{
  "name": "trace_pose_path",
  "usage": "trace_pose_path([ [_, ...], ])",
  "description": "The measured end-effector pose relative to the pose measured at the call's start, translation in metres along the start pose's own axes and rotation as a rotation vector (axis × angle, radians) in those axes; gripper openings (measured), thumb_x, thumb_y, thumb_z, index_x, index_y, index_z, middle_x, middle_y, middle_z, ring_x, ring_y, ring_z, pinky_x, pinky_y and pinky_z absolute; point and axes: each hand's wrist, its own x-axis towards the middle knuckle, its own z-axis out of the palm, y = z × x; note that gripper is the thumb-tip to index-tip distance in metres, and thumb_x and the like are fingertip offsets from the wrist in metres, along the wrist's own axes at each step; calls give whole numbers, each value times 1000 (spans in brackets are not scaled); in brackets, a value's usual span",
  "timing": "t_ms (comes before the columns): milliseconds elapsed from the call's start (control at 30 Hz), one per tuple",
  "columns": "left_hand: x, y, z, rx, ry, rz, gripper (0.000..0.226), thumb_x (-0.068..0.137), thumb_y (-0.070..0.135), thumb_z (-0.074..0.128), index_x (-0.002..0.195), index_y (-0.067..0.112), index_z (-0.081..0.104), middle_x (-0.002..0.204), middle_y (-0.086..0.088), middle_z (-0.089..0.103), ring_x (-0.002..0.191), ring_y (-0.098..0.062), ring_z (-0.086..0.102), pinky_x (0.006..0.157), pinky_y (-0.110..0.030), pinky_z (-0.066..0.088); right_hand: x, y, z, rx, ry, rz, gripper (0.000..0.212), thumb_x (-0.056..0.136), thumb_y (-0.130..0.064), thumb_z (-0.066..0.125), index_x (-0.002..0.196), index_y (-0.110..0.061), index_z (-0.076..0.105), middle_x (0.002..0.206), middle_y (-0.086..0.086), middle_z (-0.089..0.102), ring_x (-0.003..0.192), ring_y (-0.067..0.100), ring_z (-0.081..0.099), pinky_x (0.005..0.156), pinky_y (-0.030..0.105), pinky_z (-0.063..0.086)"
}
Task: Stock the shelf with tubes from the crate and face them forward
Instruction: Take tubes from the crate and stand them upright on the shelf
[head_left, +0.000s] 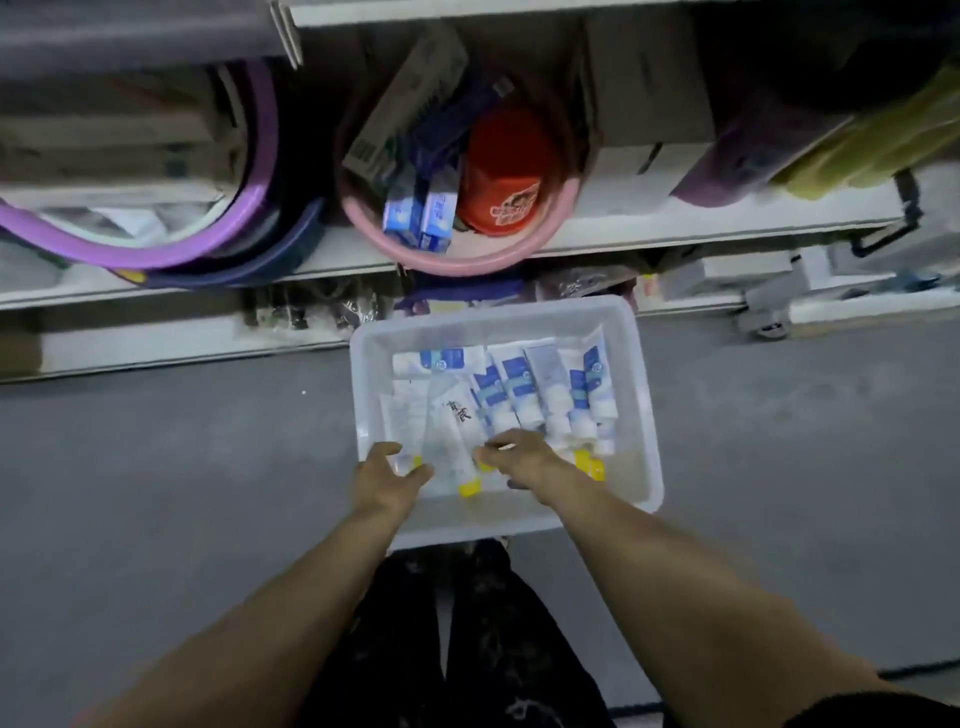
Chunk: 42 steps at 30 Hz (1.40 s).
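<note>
Several tubes (524, 387) beneath right hand (514, 456)

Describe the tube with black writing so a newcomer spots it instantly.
Find the clear crate on the floor below the shelves. In its near-left part lies a tube with a yellow cap; it alone bears black characters, unlike the blue-labelled tubes to its right.
</note>
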Motion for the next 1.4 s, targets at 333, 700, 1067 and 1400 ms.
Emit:
trace_pose_path([
  [333, 23, -22, 19, -126, 67, -84, 54, 86, 30, 73, 132, 11, 53, 121, -5, 58, 97, -13, 52, 81, -20, 35, 63, 24, 66, 114, -18, 12, 41, 84, -38, 74, 114, -9, 67, 108, 4, 70, 96, 20, 65, 70, 25, 50],
  [700, 33, -31, 24, -163, 132, -142, 59, 86, 39, 71, 134, 11, 52, 131, -5, 60, 118, -17, 57, 89, -20, 37, 79, 27, 108, 197, 74, 64, 27, 81, -31, 77, 103, -15, 74, 96, 2, 73, 91, 20, 67, 82, 32, 52],
  [1067, 39, -27, 28, -190, 161, -191, 62, 87, 44, 67, 137, 12, 50, 135, -5, 58, 120, -19, 56, 97, -29, 41, 86, 17, 102, 266, -66, 65, 29, 91, -32, 65, 115, -16, 67, 109, 6, 71, 101, 24, 66, 89, 42, 53],
  [1400, 54, 0, 72, -429, 347, -422, 48, 89, 43, 66, 118, 6, 58, 111, -5, 67, 96, -25, 62, 75, -27, 40, 57, 4, 11, 581, -164, 45, 27, 100, -28, 55, 124, -17, 55, 120, 9, 64, 106, 30, 66, 78, 50, 60],
])
